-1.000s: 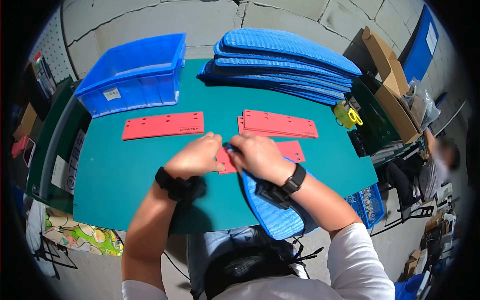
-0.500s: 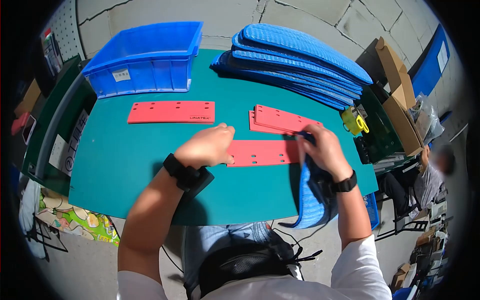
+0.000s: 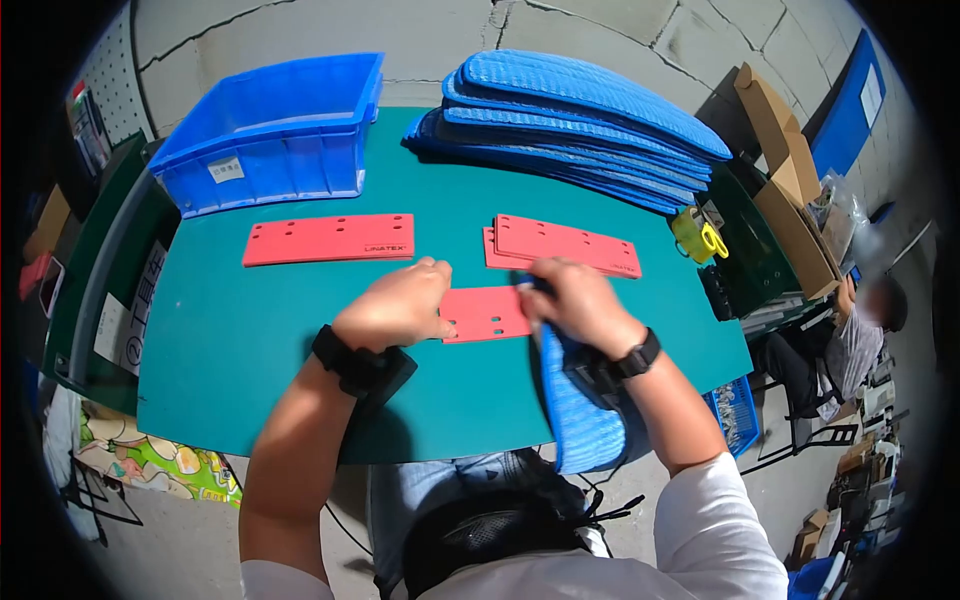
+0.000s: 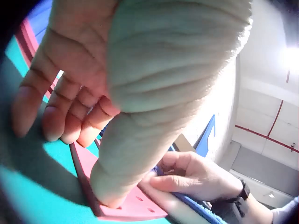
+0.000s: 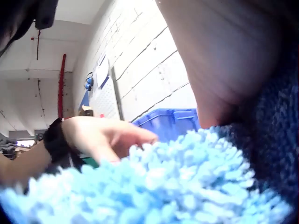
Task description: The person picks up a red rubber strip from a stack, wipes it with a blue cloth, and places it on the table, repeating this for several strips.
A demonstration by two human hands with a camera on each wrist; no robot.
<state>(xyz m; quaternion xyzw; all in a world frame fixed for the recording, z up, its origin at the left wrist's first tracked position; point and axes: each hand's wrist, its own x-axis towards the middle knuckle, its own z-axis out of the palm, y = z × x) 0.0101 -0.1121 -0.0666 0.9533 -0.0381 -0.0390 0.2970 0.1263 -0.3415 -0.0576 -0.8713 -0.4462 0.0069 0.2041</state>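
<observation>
A red rectangular plate with small slots (image 3: 485, 318) lies on the green table in front of me. My left hand (image 3: 398, 308) is at its left end; in the left wrist view the thumb (image 4: 114, 168) presses on the plate while the other fingers stay loosely extended. My right hand (image 3: 585, 308) grips one end of a blue mop pad (image 3: 585, 435) over the plate, covering its right part. The pad hangs down towards the table's front edge, and its fluffy side (image 5: 187, 172) fills the lower right wrist view.
Behind the left hand lies a red plate marked LINATEX (image 3: 330, 240). More red plates (image 3: 565, 245) overlap at the right. A blue bin (image 3: 270, 160) and a pile of blue mop pads (image 3: 580, 120) stand at the back, with yellow-handled scissors (image 3: 710, 240) at the right edge.
My right hand swept the mop pad from beside the left hand to the plate's right end, then came partway back left. The left hand keeps to the plate's left end.
</observation>
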